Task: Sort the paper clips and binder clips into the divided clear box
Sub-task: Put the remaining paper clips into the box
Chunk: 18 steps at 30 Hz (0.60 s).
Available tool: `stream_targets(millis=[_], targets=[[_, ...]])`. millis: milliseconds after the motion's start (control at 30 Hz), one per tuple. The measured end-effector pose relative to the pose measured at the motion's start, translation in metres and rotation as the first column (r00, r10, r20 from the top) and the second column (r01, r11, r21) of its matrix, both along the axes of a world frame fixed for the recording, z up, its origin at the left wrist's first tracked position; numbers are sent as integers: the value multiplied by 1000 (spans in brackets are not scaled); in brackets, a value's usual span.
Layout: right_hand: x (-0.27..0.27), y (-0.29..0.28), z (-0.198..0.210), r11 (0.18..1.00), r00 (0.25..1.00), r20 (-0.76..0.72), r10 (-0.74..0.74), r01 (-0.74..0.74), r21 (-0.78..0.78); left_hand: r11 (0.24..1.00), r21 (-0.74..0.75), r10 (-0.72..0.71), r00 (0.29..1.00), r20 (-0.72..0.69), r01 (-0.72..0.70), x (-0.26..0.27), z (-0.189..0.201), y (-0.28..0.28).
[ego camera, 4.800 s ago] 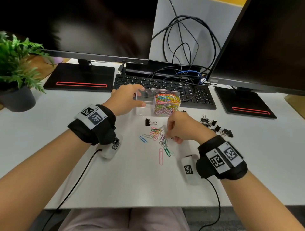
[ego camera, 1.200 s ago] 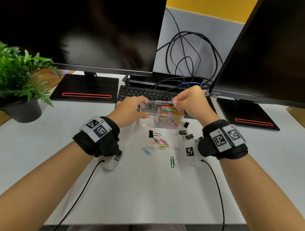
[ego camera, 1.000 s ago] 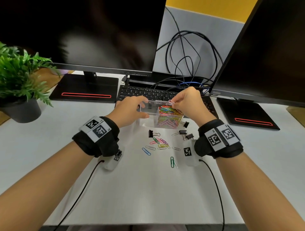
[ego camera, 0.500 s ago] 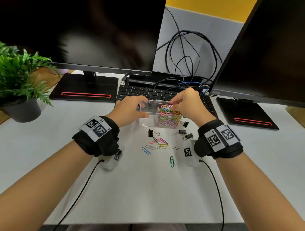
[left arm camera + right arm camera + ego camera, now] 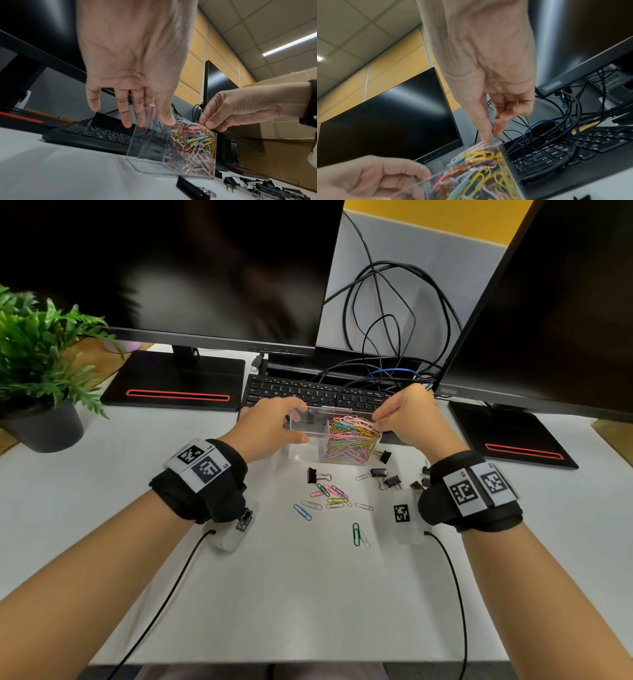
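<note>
The divided clear box (image 5: 301, 453) stands in front of the keyboard. Its right compartment is heaped with coloured paper clips (image 5: 352, 440). Only the desk and keyboard show through the left compartment. My left hand (image 5: 281, 422) grips the box's left end, thumb on the near wall, fingers over the far rim (image 5: 145, 116). My right hand (image 5: 376, 419) is at the right rim, thumb and forefinger (image 5: 491, 135) pinching the end of a large pink paper clip (image 5: 356, 419) that lies on the heap. Loose paper clips (image 5: 329, 498) and black binder clips (image 5: 313, 475) lie on the desk nearer me.
A black keyboard (image 5: 308, 392) lies right behind the box, with tangled cables (image 5: 394, 320) beyond it. Two dark monitors on stands (image 5: 178, 385) flank it. A potted plant (image 5: 37, 364) sits at the far left. More binder clips (image 5: 387, 479) lie under my right wrist.
My right hand came down with the pink clip from above the box onto the heap and shifted toward the right rim. My left hand has stayed on the box.
</note>
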State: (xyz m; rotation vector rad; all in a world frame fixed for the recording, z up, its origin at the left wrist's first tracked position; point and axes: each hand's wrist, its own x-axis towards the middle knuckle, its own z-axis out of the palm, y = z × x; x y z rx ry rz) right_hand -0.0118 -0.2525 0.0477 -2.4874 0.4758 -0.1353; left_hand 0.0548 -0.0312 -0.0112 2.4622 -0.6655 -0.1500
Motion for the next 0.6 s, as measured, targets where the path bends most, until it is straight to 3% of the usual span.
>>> stream_targets(millis=[167,267,400,500,600], targets=[[4,2,-6,996,998,-57,-36,41,85,1000,7,5,1000,2,-5,0,0,-1],[-2,3,-6,999,999,18,42,-42,0,1000,1,1,1000,-6,-1,-1,1,-1],[-7,2,6,999,1000,-18,-6,6,-31,1000,5,2,1000,-7,-2,-2,1,-1],[-23,6,5,995,998,-29,48,-51,-91,1000,-3,-3,1000,-6,3,-2,1,-1],[-39,17,-6,977,975,-172,140,-164,-133,1000,-4,-7,1000,-10,7,-3,2,0]])
